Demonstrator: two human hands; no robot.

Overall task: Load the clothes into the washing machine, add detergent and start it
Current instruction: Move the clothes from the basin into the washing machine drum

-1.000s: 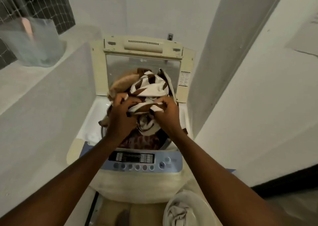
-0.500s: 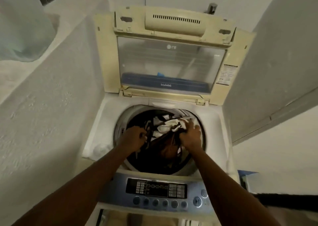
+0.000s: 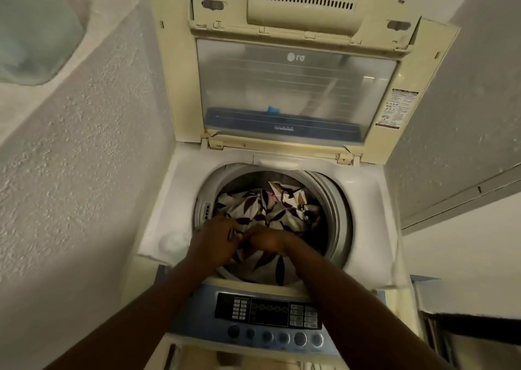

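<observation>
A top-loading washing machine (image 3: 363,200) stands in front of me with its lid (image 3: 296,87) raised upright. Its drum holds a white cloth with dark brown leaf shapes (image 3: 267,211). Both hands reach into the near side of the drum opening. My left hand (image 3: 214,242) and my right hand (image 3: 267,241) meet close together there, fingers curled on the patterned cloth. The blue control panel (image 3: 267,313) with its dark display and a row of round buttons lies under my forearms.
Rough white walls close in on the left (image 3: 70,186) and the right (image 3: 465,102). A pale translucent container (image 3: 31,31) sits on the ledge at top left. A narrow gap beside the machine shows at the lower right.
The patterned cloth went from held above the machine down into the drum. My hands moved from apart inside the drum to together at its near edge. The view has come closer.
</observation>
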